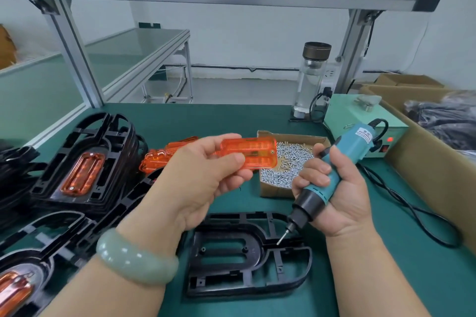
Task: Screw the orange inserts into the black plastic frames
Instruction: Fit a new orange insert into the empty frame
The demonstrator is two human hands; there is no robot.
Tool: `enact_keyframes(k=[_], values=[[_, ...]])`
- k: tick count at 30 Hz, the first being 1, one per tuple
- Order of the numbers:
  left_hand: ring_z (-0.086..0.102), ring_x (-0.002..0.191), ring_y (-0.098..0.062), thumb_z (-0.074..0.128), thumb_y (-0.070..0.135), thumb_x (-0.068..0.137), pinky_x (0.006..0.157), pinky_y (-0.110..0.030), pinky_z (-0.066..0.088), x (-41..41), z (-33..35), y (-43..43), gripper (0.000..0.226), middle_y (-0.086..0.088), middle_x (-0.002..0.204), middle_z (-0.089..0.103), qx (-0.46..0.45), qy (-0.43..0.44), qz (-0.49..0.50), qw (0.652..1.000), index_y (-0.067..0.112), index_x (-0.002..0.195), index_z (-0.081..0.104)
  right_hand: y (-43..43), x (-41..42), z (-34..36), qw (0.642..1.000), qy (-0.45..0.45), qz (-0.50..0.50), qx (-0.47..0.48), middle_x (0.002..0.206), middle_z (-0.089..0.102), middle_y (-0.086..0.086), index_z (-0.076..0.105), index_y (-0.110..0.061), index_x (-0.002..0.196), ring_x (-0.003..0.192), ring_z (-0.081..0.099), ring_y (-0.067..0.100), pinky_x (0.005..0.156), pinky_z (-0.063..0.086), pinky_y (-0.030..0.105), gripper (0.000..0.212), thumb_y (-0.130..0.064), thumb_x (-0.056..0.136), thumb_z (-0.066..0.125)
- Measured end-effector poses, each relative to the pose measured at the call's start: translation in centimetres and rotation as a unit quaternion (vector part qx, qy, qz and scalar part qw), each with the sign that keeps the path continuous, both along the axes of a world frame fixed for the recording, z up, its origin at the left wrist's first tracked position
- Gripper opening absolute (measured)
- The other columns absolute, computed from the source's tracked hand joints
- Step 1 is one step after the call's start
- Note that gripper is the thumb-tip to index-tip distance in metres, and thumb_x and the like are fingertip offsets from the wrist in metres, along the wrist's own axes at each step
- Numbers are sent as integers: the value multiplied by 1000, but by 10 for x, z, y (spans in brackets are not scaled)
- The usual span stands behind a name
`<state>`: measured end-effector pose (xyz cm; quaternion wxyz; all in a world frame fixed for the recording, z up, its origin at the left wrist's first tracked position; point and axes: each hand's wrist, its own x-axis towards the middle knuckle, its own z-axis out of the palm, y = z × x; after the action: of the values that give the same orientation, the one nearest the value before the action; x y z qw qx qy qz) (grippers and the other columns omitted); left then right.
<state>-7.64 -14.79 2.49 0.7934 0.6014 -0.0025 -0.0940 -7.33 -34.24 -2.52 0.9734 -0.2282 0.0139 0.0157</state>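
Black frame (253, 244) on green mat (206, 121) — white wall (244, 33) behind.

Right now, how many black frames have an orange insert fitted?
2: one black frame atop the left stack, another black frame at the bottom-left edge. Lower stacked frames may hide more.

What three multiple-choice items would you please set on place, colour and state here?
1. The cardboard box of silver screws sits: A) on the green mat; B) on a shelf; C) on the floor.
2. The electric screwdriver in the right hand is: A) red; B) teal; C) yellow.
3. The black plastic frame under the screwdriver's tip is: A) empty; B) fitted; C) stacked.
Answers: A, box rests on mat; B, teal body; A, the orange translucent insert is in the left hand.
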Motion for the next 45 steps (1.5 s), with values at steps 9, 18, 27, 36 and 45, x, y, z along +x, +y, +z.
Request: enact_keyframes(k=[9,18,27,36,45], values=[[69,66,-15,61,-7,78,52,-16,52,-34,-8,7,38,-11,79,72,-31,20,-41,998,11,111,63,4,-2,0,1000,6,15,-7,54,41,-11,57,-20,86,39,42,2,47,46,20,11,-30,83,54],[69,69,-15,64,-6,75,57,-17,53,-42,-14,9,44,-11,83,72,-15,7,-50,999,18,112,63,5,-1,-1,1000,6,14,-16,54,41,-11,57,-20,86,39,42,2,48,45,19,11,-30,83,54],[65,64,0,73,28,75,59,-11,47,-38,-11,22,13,12,69,68,356,-141,108,918,26,85,64,3,-1,-1,1000,1,15,-20,54,42,-11,57,-20,85,40,42,2,50,44,18,11,-30,84,54],[49,75,0,58,37,88,64,-13,32,-44,-8,21,8,20,77,50,614,-217,-36,758,40,88,65,2,-1,-1,1000,-13,9,-14,53,43,-11,56,-19,84,40,43,1,50,43,17,11,-30,84,55],[60,96,-15,54,28,92,83,-29,49,-36,-6,1,14,6,99,66,710,-176,-113,672,29,100,66,3,-1,-1,1000,-11,12,-11,53,44,-10,57,-18,83,40,44,2,50,44,17,11,-30,84,55]])
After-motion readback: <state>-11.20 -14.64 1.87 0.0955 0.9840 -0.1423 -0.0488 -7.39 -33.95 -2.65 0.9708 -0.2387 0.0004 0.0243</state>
